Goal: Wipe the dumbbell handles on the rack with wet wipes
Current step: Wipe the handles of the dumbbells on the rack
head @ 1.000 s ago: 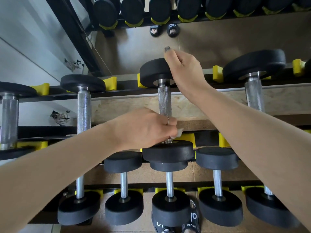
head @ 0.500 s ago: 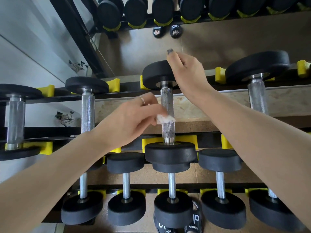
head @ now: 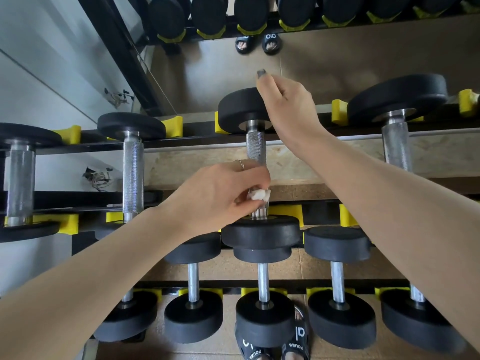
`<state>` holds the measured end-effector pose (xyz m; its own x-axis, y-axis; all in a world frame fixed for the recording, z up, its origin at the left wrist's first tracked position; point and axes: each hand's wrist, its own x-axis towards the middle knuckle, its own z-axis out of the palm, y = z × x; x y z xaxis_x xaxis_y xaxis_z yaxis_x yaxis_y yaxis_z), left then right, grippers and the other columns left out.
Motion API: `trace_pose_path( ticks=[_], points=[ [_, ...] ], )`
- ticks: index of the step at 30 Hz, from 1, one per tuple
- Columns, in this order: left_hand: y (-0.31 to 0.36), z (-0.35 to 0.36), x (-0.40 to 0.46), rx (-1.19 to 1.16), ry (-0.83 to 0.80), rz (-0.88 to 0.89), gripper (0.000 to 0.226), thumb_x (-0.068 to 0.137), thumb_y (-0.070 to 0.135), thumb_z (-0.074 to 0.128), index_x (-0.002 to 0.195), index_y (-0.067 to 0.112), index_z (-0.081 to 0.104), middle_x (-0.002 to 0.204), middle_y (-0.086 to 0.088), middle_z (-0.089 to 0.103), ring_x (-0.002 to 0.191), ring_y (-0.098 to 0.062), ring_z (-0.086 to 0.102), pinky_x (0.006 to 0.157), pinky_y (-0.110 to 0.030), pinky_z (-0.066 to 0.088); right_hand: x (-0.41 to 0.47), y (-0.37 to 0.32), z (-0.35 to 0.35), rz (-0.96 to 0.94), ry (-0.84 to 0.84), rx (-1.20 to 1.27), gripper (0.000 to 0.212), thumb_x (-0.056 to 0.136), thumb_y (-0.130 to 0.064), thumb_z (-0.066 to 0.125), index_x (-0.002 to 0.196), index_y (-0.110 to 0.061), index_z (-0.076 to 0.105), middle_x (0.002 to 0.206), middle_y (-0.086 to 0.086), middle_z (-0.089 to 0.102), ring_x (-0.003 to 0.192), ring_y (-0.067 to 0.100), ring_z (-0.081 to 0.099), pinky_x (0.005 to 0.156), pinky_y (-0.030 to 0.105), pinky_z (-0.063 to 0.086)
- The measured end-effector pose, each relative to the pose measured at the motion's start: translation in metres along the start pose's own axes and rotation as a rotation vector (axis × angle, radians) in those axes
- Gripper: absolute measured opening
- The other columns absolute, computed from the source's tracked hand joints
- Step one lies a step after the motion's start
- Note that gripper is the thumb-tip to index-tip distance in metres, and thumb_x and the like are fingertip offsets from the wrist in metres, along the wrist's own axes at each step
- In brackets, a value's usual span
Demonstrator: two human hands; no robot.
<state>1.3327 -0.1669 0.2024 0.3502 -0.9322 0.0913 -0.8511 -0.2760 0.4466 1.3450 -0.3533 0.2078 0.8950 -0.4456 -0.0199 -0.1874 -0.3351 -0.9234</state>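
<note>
A dumbbell with a knurled steel handle and black heads lies across the upper tier of the black rack. My left hand pinches a crumpled white wet wipe against the near end of that handle, just above the near head. My right hand grips the rim of the far head, thumb tip raised above it.
More dumbbells lie to the left and right on the upper tier, and several smaller ones on the lower tier. Yellow cradles hold the heads. A mirror behind shows the rack. My sandalled feet stand below.
My left hand slid the wipe up the handle from the near head, then back down towards it. My right hand stayed on the far head.
</note>
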Motion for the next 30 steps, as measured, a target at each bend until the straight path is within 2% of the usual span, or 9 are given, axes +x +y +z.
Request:
trace_pose_path(
  ticks=[3,6,11,14,18,21,24,27,30],
  points=[
    [-0.002,-0.001,0.001,0.045,-0.1,0.123,0.007,0.096,0.022,0.06,0.103,0.021,0.062,0.107,0.006,0.059,0.066,-0.017,0.059,0.054,-0.035,0.054,0.0,0.0,0.0,0.0,-0.001,0.001,0.05,0.103,-0.037,0.041,0.059,-0.02,0.025,0.049,-0.01,0.026,0.05,0.005,0.028,0.053,0.027,0.02],
    [-0.007,-0.004,0.001,0.097,-0.154,0.193,0.015,0.098,0.026,0.057,0.107,0.02,0.067,0.114,0.002,0.06,0.069,-0.018,0.062,0.059,-0.034,0.056,0.0,0.0,-0.001,-0.007,0.002,0.001,0.051,0.104,-0.036,0.041,0.058,-0.022,0.024,0.047,-0.011,0.026,0.049,0.005,0.029,0.05,0.024,0.018],
    [-0.014,-0.002,0.005,0.275,-0.153,0.323,0.02,0.103,0.022,0.046,0.102,0.013,0.064,0.106,-0.005,0.059,0.061,-0.024,0.057,0.047,-0.039,0.053,-0.001,-0.001,0.0,-0.004,0.008,0.012,0.05,0.103,-0.035,0.041,0.058,-0.021,0.024,0.047,-0.011,0.026,0.048,0.005,0.028,0.047,0.023,0.019],
    [-0.013,0.0,0.005,0.279,-0.171,0.357,0.026,0.105,0.024,0.041,0.099,0.012,0.064,0.1,-0.005,0.06,0.057,-0.025,0.052,0.043,-0.039,0.05,-0.001,-0.001,0.0,-0.004,0.005,0.012,0.05,0.103,-0.035,0.042,0.058,-0.021,0.025,0.047,-0.011,0.026,0.049,0.005,0.028,0.047,0.024,0.019],
    [-0.015,-0.012,0.008,0.261,-0.256,0.389,0.035,0.105,0.035,0.039,0.105,0.015,0.068,0.106,-0.002,0.061,0.059,-0.023,0.059,0.052,-0.033,0.053,0.0,0.0,0.0,-0.003,0.008,0.006,0.05,0.104,-0.035,0.041,0.059,-0.02,0.025,0.048,-0.011,0.026,0.05,0.005,0.027,0.049,0.025,0.018],
    [-0.018,-0.015,0.009,0.303,-0.254,0.437,0.026,0.103,0.026,0.044,0.106,0.013,0.067,0.106,-0.004,0.06,0.056,-0.025,0.057,0.048,-0.032,0.049,0.0,0.0,0.0,-0.011,0.006,0.012,0.05,0.104,-0.035,0.041,0.058,-0.02,0.027,0.046,-0.011,0.027,0.048,0.004,0.029,0.046,0.022,0.019],
    [-0.019,-0.007,0.008,0.364,-0.23,0.427,0.008,0.096,0.007,0.059,0.103,0.009,0.063,0.1,-0.008,0.059,0.052,-0.029,0.052,0.041,-0.036,0.048,0.0,0.001,0.001,-0.012,0.008,0.015,0.05,0.104,-0.035,0.041,0.058,-0.021,0.028,0.046,-0.011,0.027,0.048,0.004,0.029,0.047,0.022,0.019],
    [-0.027,-0.001,0.003,0.337,-0.17,0.376,0.014,0.095,0.002,0.061,0.106,0.01,0.058,0.101,-0.008,0.057,0.055,-0.028,0.054,0.041,-0.039,0.051,0.0,0.001,0.001,-0.013,0.009,0.004,0.05,0.104,-0.036,0.041,0.058,-0.021,0.027,0.047,-0.011,0.027,0.049,0.004,0.029,0.048,0.023,0.019],
    [-0.051,-0.008,0.0,0.293,0.052,0.126,0.016,0.09,-0.003,0.068,0.1,0.008,0.062,0.102,-0.002,0.05,0.068,-0.027,0.06,0.052,-0.04,0.054,0.0,0.002,0.0,-0.016,0.0,-0.002,0.049,0.104,-0.038,0.039,0.061,-0.017,0.03,0.051,-0.009,0.029,0.051,0.004,0.029,0.053,0.026,0.023]
  ],
)
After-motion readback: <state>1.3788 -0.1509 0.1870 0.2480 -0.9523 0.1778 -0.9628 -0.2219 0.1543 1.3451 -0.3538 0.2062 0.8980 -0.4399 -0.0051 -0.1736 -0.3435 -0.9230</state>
